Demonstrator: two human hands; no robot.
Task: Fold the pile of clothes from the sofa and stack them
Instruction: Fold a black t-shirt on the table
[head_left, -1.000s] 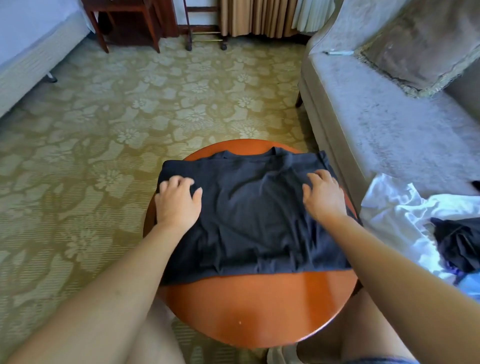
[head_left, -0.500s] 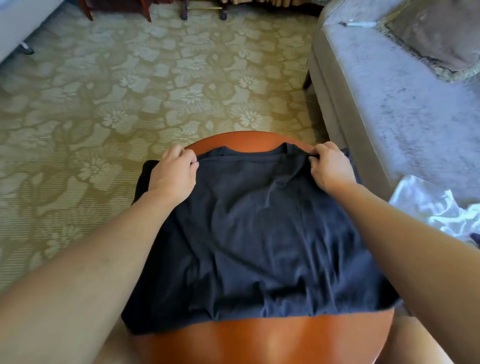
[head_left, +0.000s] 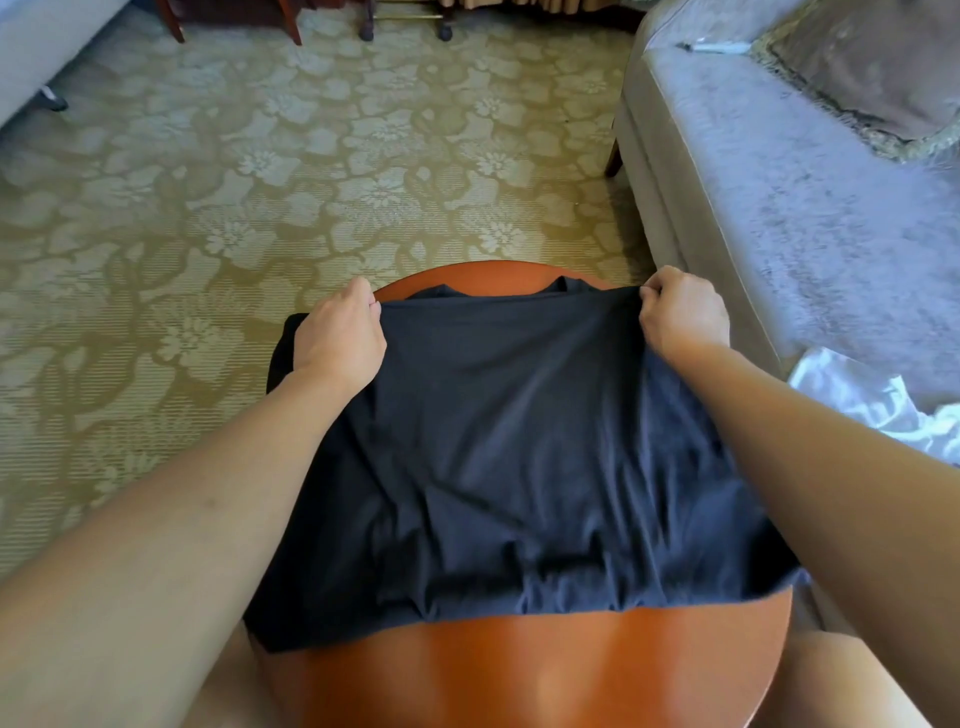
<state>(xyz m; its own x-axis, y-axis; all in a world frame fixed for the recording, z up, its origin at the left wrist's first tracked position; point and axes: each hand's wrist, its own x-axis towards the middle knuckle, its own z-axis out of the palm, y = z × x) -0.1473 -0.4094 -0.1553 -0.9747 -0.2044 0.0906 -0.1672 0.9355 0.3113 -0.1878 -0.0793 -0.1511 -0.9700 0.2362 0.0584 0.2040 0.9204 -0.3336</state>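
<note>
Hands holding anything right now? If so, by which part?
Yes, the dark shirt: the left hand grips its far-left corner and the right hand pinches its far-right corner.

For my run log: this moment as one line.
step: folding dark garment | left hand: grips far edge | right hand: grips far edge | surface: round table

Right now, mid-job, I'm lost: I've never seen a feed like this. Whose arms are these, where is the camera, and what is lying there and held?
No machine here: these are a person's bare arms, filmed by one wide-angle camera on their head, looking forward and down. A dark shirt lies on a round wooden table, hanging over its left edge. The left hand and the right hand each pinch the shirt's far edge, one near each corner. On the right stands a grey sofa with a white garment on its seat.
</note>
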